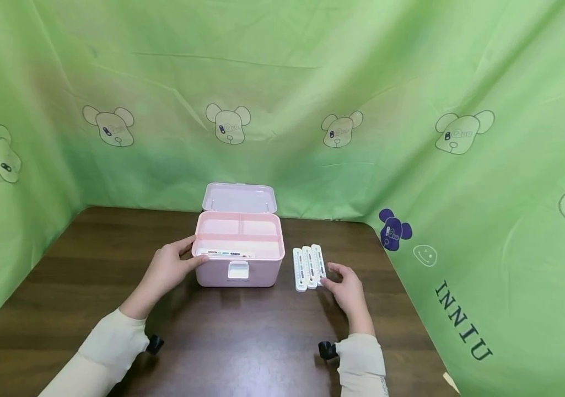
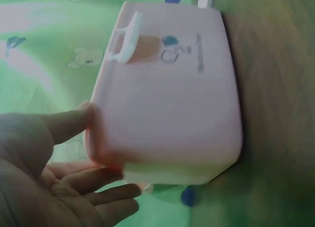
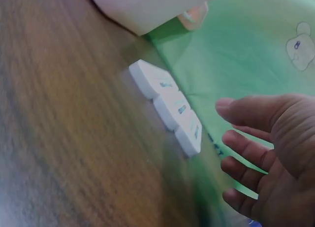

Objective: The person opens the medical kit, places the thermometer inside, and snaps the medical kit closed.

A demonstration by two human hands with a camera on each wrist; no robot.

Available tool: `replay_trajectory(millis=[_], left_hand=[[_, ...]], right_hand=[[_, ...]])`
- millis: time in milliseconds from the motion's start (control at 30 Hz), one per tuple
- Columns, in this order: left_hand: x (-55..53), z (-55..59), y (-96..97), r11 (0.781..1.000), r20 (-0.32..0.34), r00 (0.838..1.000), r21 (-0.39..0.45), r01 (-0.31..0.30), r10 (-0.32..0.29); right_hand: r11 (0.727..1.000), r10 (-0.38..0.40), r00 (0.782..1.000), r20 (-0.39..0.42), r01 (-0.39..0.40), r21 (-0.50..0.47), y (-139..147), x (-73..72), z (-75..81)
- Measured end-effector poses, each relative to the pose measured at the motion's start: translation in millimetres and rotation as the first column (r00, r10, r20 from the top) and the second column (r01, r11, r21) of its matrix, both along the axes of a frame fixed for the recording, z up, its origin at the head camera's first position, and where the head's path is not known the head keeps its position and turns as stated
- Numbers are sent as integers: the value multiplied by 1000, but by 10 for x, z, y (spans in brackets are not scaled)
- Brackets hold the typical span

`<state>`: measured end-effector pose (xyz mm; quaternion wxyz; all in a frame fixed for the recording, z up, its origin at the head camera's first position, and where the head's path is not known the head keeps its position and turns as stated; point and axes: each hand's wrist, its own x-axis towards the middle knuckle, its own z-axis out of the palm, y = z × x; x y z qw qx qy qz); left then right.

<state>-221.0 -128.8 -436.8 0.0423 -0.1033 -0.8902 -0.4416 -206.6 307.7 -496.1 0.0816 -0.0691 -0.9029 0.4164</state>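
A pink storage box [image 1: 237, 274] with a white front latch stands on the table, its lid [image 1: 240, 198] raised at the back. My left hand [image 1: 168, 270] grips its left front corner, thumb on the front rim and fingers along the left side. Inside, a slim white printed case [image 1: 225, 254] lies along the front wall, partly hidden. Three similar long white cases [image 1: 307, 268] lie side by side to the right of the box. My right hand [image 1: 348, 289] hovers beside the rightmost one, thumb and fingers apart with nothing between them.
The dark wooden table [image 1: 232, 342] reaches back to a green curtain [image 1: 302, 82] printed with bear heads, which also hangs along both sides. A divider [image 1: 240, 224] splits the rear part of the box's upper compartment.
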Motion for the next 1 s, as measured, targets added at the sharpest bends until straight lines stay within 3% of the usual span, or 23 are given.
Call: replay_trajectory(millis=[133,267,433,633,1000], left_hand=[[-31,-73,-4,994,25,999,107,22,-25],[-65,-128,2,989,40,998,143,40,-46],[-99,-166,22,987,61,996,150,60,-69],[-115,-178,93,993,51,998,116,28,-34],[-109,-217,177,988,58,998,157,-8,-1]], right_hand=[[1000,19,999,32,-19,4,35,-27,-92],[999,33,999,20,-34,19,55,-36,-151],[998,34,999,33,-36,44,61,-59,-184],[992,20,998,61,-27,120,41,-87,-192],[976,-51,998,38,42,215,-31,-93,-237]])
